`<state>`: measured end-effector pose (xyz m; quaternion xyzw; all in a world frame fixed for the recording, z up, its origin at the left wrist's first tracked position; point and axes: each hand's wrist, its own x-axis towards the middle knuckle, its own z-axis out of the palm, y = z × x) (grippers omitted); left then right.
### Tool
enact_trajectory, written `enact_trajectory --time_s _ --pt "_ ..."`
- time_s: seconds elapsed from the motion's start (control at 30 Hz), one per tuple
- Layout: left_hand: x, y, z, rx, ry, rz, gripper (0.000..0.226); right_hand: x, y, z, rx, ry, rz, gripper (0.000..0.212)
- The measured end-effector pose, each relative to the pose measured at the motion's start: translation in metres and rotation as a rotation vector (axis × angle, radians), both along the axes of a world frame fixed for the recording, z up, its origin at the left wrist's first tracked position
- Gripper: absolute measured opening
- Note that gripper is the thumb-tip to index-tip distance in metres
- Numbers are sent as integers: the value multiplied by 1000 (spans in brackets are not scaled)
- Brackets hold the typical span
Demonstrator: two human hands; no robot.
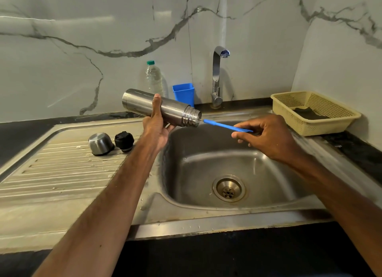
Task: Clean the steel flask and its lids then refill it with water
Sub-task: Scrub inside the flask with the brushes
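My left hand (157, 126) grips the steel flask (142, 104) round its middle and holds it nearly level over the sink's left rim, mouth pointing right. My right hand (266, 135) pinches the blue handle of a bottle brush (223, 125). The brush's head is hidden inside the flask's mouth. On the ribbed drainboard to the left sit the steel cup lid (100, 143), upside down, and the black stopper lid (124, 141) beside it.
The steel sink basin (206, 165) with its drain lies below my hands. A chrome tap (218, 76) stands behind it, not running. A blue cup (184, 95) and a clear plastic bottle (154, 78) stand by the wall. A yellow basket (314, 111) sits at right.
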<state>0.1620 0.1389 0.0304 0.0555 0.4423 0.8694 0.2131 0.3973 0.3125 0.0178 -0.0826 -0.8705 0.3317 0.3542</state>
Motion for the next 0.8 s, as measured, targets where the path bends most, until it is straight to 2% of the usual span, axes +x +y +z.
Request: enact_trajectory --time_s 0.07,0.17,0.23,0.27,0.33,0.47,0.63,0.8 --pt "0 0 0 9 -1 -7 49 -1 -5 2 -238 -34 59 15" --pt "2 1 0 40 -4 -37 46 -2 -8 6 -601 -143 131 32" --pt "3 2 1 35 10 -35 49 -1 -8 7 -752 -252 148 39" --pt "3 2 1 25 22 -31 51 -1 -7 6 -766 -286 145 39" --pt "2 1 1 11 40 -24 48 -2 -6 1 -669 -260 109 36" --pt "-1 0 2 6 37 -7 43 -3 -7 -2 -319 -49 -6 20" --pt "-3 -2 1 13 30 8 49 -2 -6 -1 -238 -58 3 5" --pt "-2 0 0 10 43 -7 41 -3 -3 -8 -21 -99 -46 9"
